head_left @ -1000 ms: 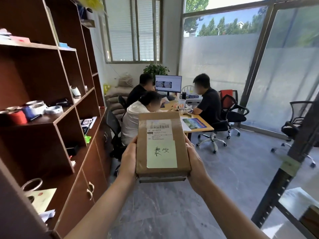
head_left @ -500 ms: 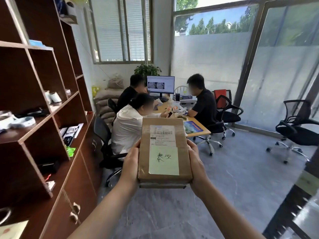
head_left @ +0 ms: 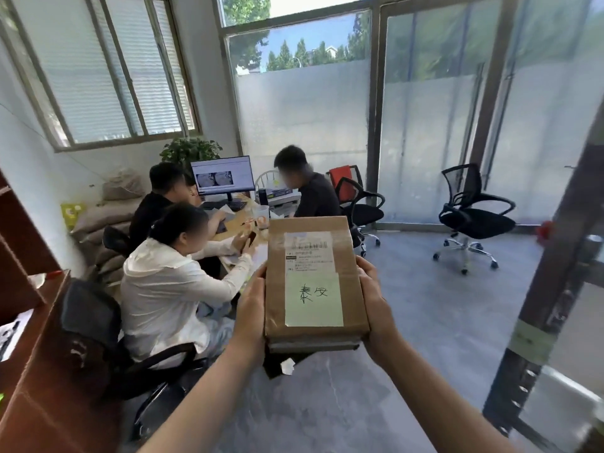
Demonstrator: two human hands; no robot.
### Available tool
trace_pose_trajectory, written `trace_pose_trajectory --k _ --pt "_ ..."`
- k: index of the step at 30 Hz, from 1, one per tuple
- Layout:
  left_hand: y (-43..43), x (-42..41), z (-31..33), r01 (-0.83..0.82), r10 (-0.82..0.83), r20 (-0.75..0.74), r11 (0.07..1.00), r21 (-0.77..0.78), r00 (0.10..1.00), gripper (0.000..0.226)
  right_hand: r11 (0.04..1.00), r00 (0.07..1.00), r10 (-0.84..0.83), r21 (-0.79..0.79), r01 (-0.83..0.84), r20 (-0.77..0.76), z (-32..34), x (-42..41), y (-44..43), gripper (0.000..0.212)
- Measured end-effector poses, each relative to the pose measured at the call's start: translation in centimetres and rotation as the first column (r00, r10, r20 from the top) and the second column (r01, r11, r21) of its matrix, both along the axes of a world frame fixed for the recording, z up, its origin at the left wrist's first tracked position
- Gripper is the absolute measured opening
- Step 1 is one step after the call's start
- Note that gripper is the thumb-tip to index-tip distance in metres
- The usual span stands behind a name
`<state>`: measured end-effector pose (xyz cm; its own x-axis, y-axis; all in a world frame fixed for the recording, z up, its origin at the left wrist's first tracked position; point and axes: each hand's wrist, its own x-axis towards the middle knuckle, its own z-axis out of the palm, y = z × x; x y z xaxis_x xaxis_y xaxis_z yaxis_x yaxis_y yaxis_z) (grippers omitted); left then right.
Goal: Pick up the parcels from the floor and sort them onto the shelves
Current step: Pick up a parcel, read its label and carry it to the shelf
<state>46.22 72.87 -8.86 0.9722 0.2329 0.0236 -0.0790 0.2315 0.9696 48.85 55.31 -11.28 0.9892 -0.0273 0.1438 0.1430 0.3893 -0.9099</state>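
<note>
Parcel (head_left: pixel 313 282): brown taped cardboard box, broad face up, long axis running straight away from the wearer, far end toward the desk (head_left: pixel 235 223) where people sit; held in the air above the grey floor (head_left: pixel 425 322). White printed label (head_left: pixel 309 253) on far half, pale green note (head_left: pixel 313 299) with black handwriting on near half. Left grip (head_left: pixel 250 317) and right grip (head_left: pixel 376 305) clamped on its long sides.

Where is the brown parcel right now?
Centre of the head view: the parcel is gripped between left hand and right hand, right of the white-jacketed person.
</note>
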Motion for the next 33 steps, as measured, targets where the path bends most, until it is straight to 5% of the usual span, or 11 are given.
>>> trace_pose_trajectory --k 8,15,33 --pt "-8.4 4.7 -1.0 0.344 -0.341 0.051 0.935 -0.088 0.939 0.031 0.955 0.960 -0.279 -0.101 0.278 0.001 0.5 -0.1 -8.5 0.023" --pt "-14.3 7.7 0.0 0.593 -0.591 0.095 0.805 0.016 0.801 0.038 0.811 0.821 -0.571 -0.142 0.567 0.017 1.4 -2.6 -13.2 0.024" --pt "-24.3 7.7 5.1 0.866 -0.858 0.209 0.493 0.081 0.468 0.041 0.456 0.481 -0.855 -0.159 0.876 0.194 8.0 -9.8 -17.2 0.026"
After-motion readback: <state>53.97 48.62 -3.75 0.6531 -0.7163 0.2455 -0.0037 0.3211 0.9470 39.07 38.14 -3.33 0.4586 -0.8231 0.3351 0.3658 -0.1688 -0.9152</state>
